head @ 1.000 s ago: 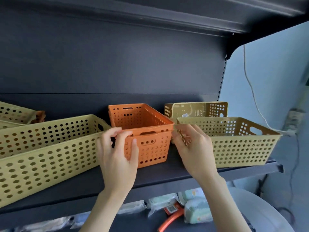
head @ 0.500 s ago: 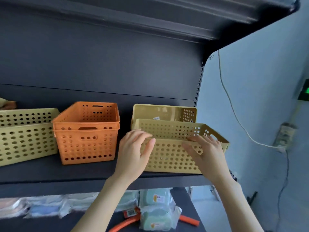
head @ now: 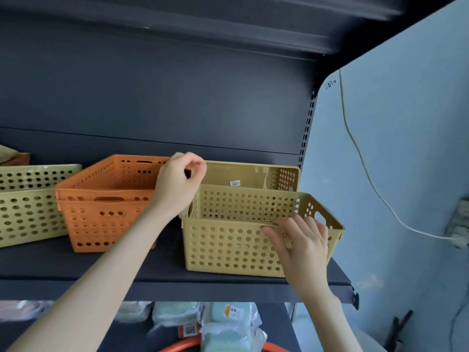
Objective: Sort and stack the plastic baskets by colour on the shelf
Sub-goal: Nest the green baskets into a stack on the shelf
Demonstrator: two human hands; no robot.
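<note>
A yellow perforated basket (head: 228,245) stands at the right end of the dark shelf (head: 152,274). My right hand (head: 300,241) grips its front rim near the right corner, thumb on the outer wall. Behind it a second yellow basket (head: 253,174) stands tipped on its side against the back panel. My left hand (head: 181,182) hovers at that basket's top left corner, fingers loosely curled with nothing between them. An orange basket (head: 101,209), seemingly two nested, sits left of the hand. Another yellow basket (head: 25,209) is at the far left.
An upper shelf (head: 228,29) hangs overhead. Wrapped packages (head: 223,323) and an orange hose (head: 177,348) lie on the shelf below. The shelf's right upright (head: 307,128) meets a blue wall, where a white cable (head: 368,179) runs to a socket (head: 458,229).
My left hand has left the front yellow basket's rim and risen back toward the tipped basket behind it. My right hand stays on the front basket, and the view has closed in.
</note>
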